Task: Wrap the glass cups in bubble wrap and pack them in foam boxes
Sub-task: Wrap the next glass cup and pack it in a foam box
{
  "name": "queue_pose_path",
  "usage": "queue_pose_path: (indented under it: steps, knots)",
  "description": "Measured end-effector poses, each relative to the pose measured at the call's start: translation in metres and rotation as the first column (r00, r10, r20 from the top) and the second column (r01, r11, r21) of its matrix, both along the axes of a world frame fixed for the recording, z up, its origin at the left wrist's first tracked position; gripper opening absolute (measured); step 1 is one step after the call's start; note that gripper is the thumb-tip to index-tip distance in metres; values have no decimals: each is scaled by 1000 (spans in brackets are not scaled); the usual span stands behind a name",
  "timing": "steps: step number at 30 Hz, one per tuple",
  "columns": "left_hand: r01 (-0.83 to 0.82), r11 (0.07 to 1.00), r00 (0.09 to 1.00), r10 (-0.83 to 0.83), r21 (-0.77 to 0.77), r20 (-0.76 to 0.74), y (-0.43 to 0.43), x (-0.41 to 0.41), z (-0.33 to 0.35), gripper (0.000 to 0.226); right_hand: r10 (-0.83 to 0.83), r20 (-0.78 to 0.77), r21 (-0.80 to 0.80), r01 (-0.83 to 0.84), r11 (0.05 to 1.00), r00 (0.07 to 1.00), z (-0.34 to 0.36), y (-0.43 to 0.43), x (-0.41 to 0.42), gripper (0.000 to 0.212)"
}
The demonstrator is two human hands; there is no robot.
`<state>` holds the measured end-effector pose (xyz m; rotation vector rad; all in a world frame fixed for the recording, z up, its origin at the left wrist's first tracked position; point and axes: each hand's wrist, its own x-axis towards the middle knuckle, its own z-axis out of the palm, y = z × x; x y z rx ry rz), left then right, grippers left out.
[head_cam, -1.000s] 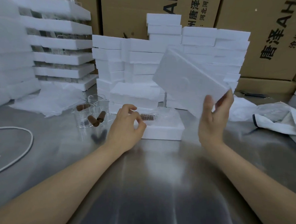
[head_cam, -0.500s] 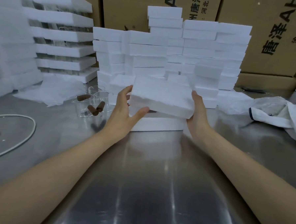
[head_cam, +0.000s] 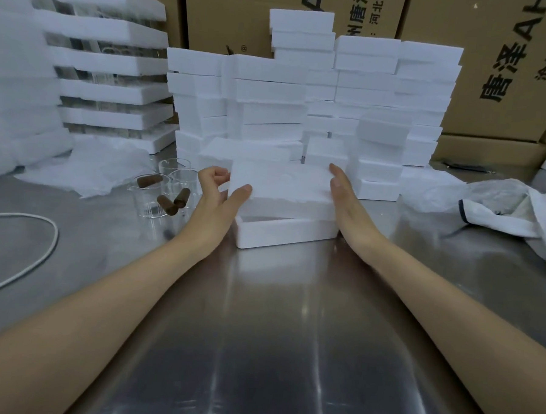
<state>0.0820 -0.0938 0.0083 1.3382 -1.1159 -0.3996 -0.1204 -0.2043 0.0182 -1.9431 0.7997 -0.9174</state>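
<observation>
A white foam lid (head_cam: pixel 285 182) lies on top of the open foam box base (head_cam: pixel 283 232) at the middle of the steel table, slightly offset from it. My left hand (head_cam: pixel 217 197) holds the lid's left edge, thumb on its top and fingers curled beside it. My right hand (head_cam: pixel 345 198) presses flat against the right side of lid and base, fingers straight. The box's contents are hidden under the lid. Several clear glass cups (head_cam: pixel 158 197) stand left of the box, with brown cork-like cylinders (head_cam: pixel 170 201) in and beside them.
Stacks of white foam boxes (head_cam: pixel 271 92) rise right behind the box. Foam trays with glassware (head_cam: pixel 114 72) are stacked at back left above white wrap sheets (head_cam: pixel 87 168). A white cable (head_cam: pixel 26 251) loops at left. Crumpled plastic and cloth (head_cam: pixel 502 206) lie right. Cardboard cartons (head_cam: pixel 494 60) line the back.
My right hand brought the tilted lid down from the air. Both hands took it by its ends and lowered it onto the box base, covering the wrapped cup inside.
</observation>
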Motion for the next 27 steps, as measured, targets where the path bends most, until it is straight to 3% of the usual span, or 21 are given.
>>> queue_pose_path:
  steps: [4,9,14,19,27]
  knots:
    - [85,991,991,-94,100,94,4,4,2,60,60,-36,-17,-60,998,998,3,1,-8,72]
    - [76,985,994,-87,157,67,3,4,3,58,78,-35,15,-78,997,996,2,-2,-7,73]
    - [100,972,994,-108,211,27,0,8,3,63,72,-17,78,-71,994,997,-2,-9,-3,64]
    - [94,966,994,-106,241,38,5,4,6,77,72,-21,76,-70,995,997,-6,-18,-4,37]
    - [98,922,951,-198,376,237,14,8,5,126,54,-37,-5,-54,999,998,-3,-10,-5,65]
